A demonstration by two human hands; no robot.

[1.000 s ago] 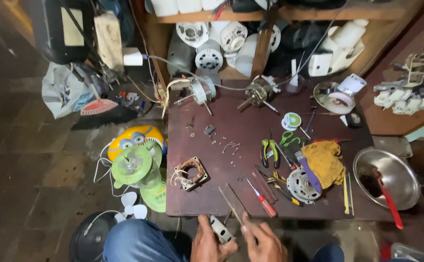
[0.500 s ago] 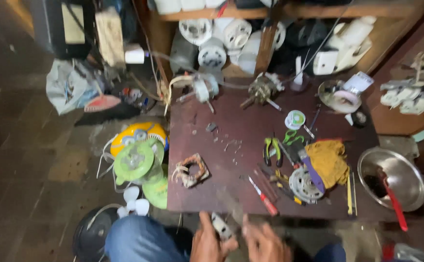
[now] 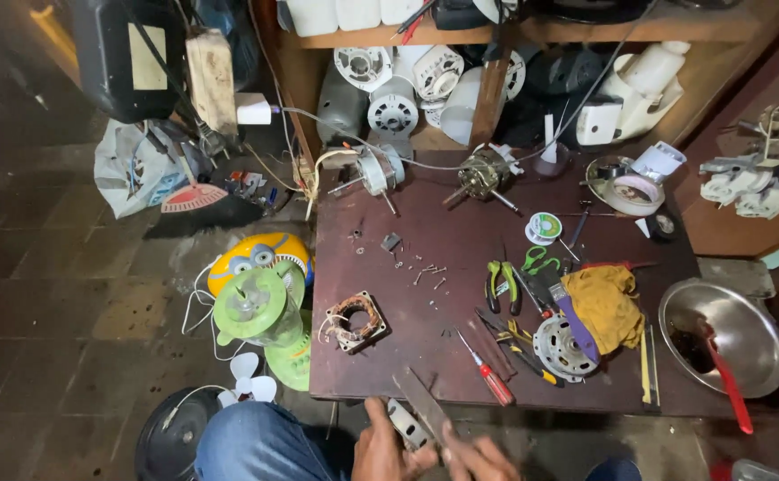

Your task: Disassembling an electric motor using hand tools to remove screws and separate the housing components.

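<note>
Left hand (image 3: pixel 381 450) fingers grip a small grey part (image 3: pixel 405 425); right hand (image 3: pixel 479 456) pinches a flat file (image 3: pixel 422 403) (long axis slanting away-left over the bench (image 3: pixel 461 258) edge).

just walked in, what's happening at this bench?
A seated person works at the near edge of a dark workbench. The left hand grips a small grey part, and the right hand holds a flat metal file against it. On the bench lie a red-handled screwdriver, green-handled pliers, a copper stator winding, loose screws and a yellow rag.
</note>
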